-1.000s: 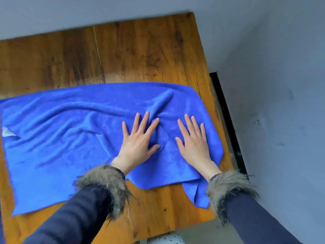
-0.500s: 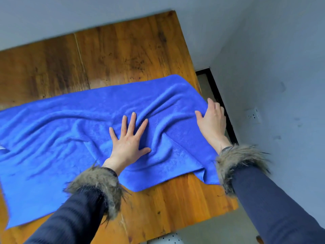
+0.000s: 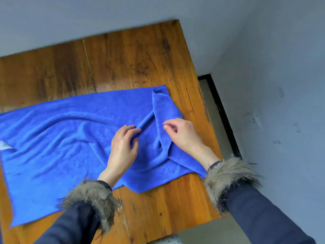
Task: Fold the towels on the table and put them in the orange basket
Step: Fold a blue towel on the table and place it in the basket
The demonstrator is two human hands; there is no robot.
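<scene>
Item one, as I read it from my remote station: a blue towel [image 3: 73, 138] lies spread across a wooden table [image 3: 133, 55], wrinkled, running off the left edge of the view. Its right end is turned back over itself in a narrow flap [image 3: 165, 110], the stitched hem of that flap running down between the two hands. Item two: the left hand [image 3: 123, 148], over the towel just left of the flap; its fingers are loosely curved, tips pointing toward the flap and lying at a raised ridge of cloth, with nothing closed inside them. Item three: the right hand [image 3: 182, 134], at the right side of the flap; its fingers are bent with thumb and forefinger drawn near each other over the cloth, but I cannot tell whether they pinch the towel or merely hover on it, the fingertips being blurred. Item four: both wrists carry fur cuffs [image 3: 91, 199] on dark sleeves [image 3: 263, 213]. Item five: a small white tag [image 3: 4, 145] on the towel, far left of the left fingers. Item six: a grey wall [image 3: 281, 67] with a white socket [image 3: 253, 121], well right of the right fingers. The orange basket does not show in my view.
</scene>
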